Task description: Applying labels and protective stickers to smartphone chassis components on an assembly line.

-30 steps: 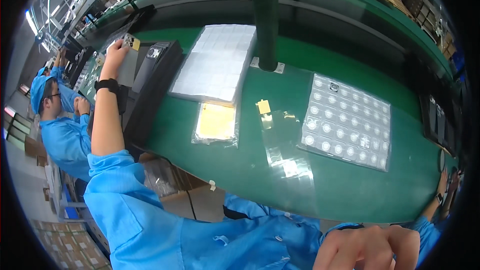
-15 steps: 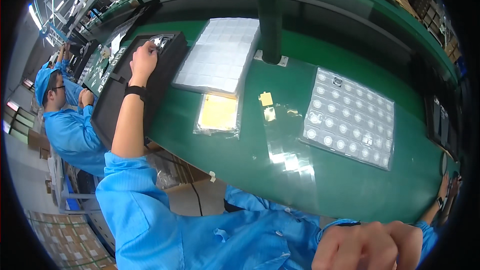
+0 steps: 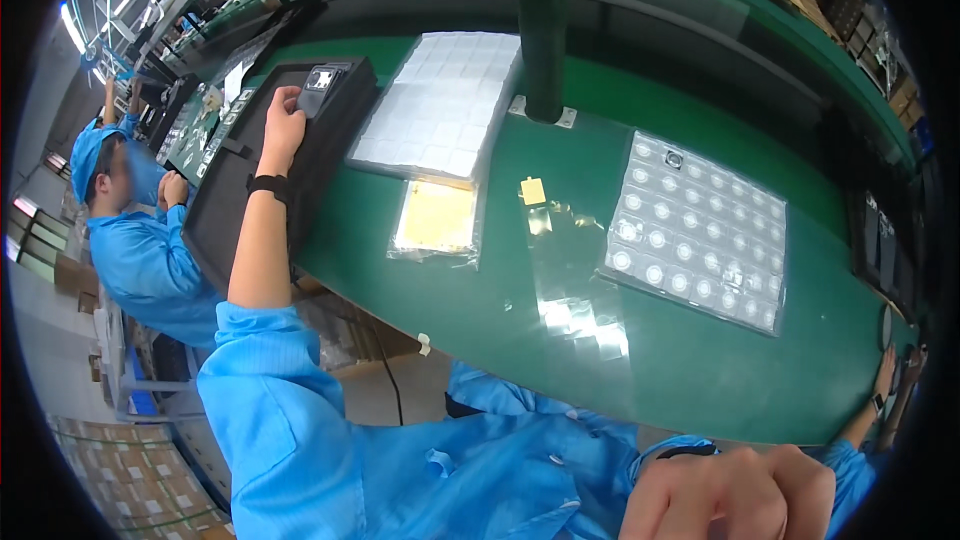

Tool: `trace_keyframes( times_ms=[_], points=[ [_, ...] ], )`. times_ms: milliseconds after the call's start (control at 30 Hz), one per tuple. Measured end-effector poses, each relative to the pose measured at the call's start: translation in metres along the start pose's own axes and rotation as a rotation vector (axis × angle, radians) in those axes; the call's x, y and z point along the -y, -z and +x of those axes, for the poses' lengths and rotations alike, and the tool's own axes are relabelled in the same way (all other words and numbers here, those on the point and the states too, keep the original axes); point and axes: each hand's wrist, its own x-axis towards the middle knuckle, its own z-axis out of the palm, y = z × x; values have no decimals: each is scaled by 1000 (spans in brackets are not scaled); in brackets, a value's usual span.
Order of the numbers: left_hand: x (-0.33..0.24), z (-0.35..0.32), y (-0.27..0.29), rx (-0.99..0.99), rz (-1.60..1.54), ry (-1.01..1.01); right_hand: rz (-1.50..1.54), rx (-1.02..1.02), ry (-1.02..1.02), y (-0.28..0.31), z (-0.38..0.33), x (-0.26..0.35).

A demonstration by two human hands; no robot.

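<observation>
While a green post (image 3: 541,30) rises right of the white cell tray (image 3: 440,105), the left hand (image 3: 283,128) curls its fingers (image 3: 290,98) beside a small black device (image 3: 322,85) on the black tray (image 3: 250,195); the right hand (image 3: 730,495) is fisted near.

Clear bag of yellow sheets (image 3: 437,220) mid-bench; small yellow label (image 3: 533,191) just beside it.

Bright blue smock sleeves cover both arms, pushed above the left elbow; black wristband (image 3: 268,186) on the left wrist.
</observation>
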Motion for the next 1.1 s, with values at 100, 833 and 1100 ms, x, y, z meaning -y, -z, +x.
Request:
trace_keyframes(
  times_ms=[100, 833, 1100],
  points=[
    [-15, -5, -8, -120, 178, -40, -16, -232, 134, -8, 6, -2],
    [-145, -353, -96, -39, -343, -29, -266, 256, -20, 22, -27, 71],
    [-135, -357, -107, -104, 167, -291, -166, 464, 273, 50, -11, 51]
  ],
)
